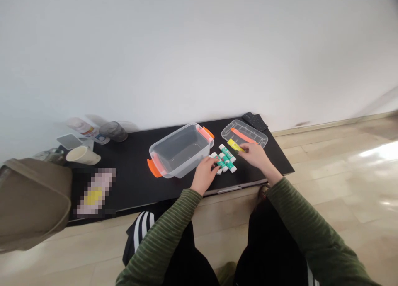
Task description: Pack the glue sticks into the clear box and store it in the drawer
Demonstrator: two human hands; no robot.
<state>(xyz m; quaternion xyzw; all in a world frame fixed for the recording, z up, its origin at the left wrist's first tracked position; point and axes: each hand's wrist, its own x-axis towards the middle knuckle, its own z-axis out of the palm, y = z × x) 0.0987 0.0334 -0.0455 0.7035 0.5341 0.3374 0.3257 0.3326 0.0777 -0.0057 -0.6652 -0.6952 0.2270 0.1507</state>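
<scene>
Pinches yellow stick (234,145) in right hand (254,154); half-curls left hand (205,173) at green-white sticks (227,153), perhaps to steady them, cannot tell grip

On the worktop (133,182), glue sticks (227,152) lie right of a storage box (191,166), before a lid (244,130); a paper cup (82,155) sits far left.

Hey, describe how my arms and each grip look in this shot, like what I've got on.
Your left sleeve and right sleeve are long and green with thin lighter stripes. Your left grip and right grip are bare, with no gloves visible.
</scene>
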